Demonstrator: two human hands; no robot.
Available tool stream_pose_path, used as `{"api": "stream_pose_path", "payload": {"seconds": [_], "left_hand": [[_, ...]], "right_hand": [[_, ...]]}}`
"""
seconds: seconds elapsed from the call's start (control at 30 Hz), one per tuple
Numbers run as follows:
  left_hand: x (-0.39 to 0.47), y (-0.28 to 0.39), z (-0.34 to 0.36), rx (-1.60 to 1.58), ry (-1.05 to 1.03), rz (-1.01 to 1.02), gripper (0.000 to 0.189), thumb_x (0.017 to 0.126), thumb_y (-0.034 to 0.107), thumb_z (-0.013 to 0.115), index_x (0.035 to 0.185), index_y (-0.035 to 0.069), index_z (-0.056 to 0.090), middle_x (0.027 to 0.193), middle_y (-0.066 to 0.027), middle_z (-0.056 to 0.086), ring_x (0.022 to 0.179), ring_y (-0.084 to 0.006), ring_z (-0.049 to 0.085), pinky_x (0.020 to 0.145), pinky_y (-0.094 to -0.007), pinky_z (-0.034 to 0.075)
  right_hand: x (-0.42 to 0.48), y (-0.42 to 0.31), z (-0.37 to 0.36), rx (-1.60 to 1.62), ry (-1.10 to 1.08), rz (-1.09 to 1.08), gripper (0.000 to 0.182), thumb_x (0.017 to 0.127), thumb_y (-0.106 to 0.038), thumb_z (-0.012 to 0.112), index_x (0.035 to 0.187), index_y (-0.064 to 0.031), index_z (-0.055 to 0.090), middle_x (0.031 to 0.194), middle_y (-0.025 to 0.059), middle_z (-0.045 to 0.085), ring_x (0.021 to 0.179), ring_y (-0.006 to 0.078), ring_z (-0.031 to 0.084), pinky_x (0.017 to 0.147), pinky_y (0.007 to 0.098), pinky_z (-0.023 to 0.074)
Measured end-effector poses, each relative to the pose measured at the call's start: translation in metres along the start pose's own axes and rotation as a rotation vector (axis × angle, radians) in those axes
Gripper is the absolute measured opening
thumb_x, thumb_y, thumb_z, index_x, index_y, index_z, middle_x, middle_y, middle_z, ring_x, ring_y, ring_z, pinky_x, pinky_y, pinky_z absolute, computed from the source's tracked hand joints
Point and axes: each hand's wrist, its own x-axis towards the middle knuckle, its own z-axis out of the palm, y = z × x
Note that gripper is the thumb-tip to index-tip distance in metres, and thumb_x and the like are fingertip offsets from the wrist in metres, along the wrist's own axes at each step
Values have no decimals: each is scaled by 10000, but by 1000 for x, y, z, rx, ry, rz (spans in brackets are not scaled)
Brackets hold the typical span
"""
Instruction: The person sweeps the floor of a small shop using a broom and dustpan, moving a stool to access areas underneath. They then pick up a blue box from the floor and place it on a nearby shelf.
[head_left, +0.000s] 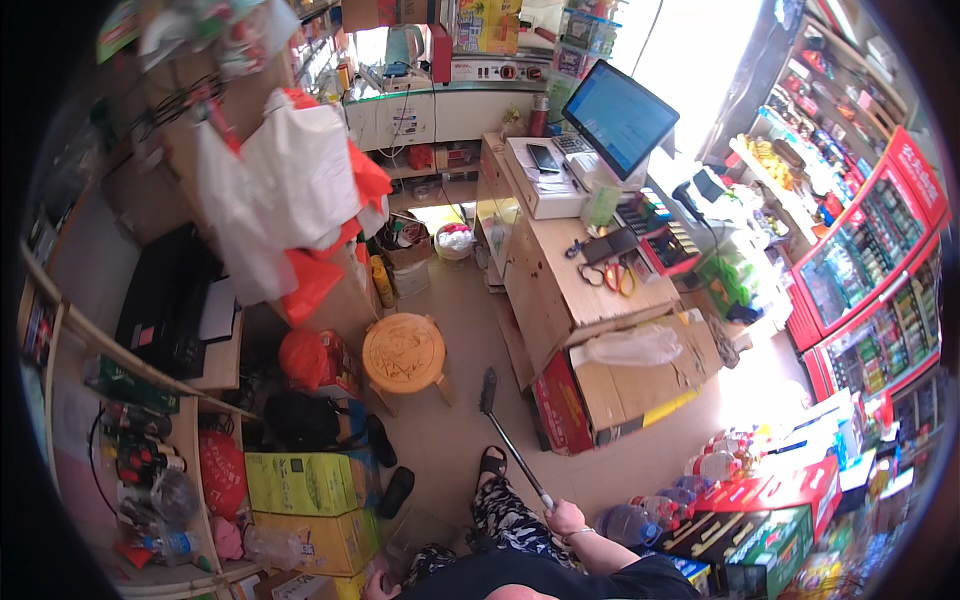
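My right hand (565, 518) is closed around the pale grip end of a long-handled broom (521, 461). The broom's narrow head of dark bristles (487, 391) rests on the floor, right of a round wooden stool (405, 352) with a carved top. At the bottom edge, my left hand (382, 585) is only partly visible; its fingers look curled, and whether they hold something is unclear. Close to it lies a greyish, see-through object (427, 531), possibly a dustpan. My sandaled foot (492, 463) stands beside the broom handle.
Two black slippers (396, 491) lie by stacked cartons (300, 484) at left. A wooden counter (555, 281) with a monitor (621, 116) and scissors (619, 279) stands right of the stool. Water bottles (630, 523) and drink cases (765, 551) are lower right. Plastic bags (300, 180) hang upper left.
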Motion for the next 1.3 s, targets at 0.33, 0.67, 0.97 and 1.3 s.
{"api": "stream_pose_path", "payload": {"seconds": [0.33,0.67,0.97,1.3], "left_hand": [[135,160,-6,-221,132,-222,589,710,282,738,1220,63,539,1125,-169,597,1053,-285,572,875,-348,461],[295,213,-22,45,89,-48,656,696,280,739,1267,61,502,1319,-219,448,1206,-347,445,994,-402,378],[514,329,-31,265,21,-105,1186,595,431,798,1471,223,25,1485,-273,-68,1373,-436,-15,1109,-445,165],[684,411,-2,-134,12,-722,1422,532,375,881,1423,217,-216,1481,-220,-189,1391,-372,4,1080,-528,221]], "right_hand": [[157,-60,-74,170,-119,48,392,763,-186,585,1077,17,467,985,294,602,945,428,588,834,463,469],[229,-118,-78,415,-99,99,379,780,-198,592,1081,19,513,998,293,605,987,424,578,864,443,455],[309,-177,-77,414,-72,77,438,760,-238,661,1092,21,540,1020,258,610,990,393,583,847,421,459],[497,-312,-69,446,59,-77,345,791,-229,620,1033,7,554,934,260,605,889,420,584,761,444,472]]}}
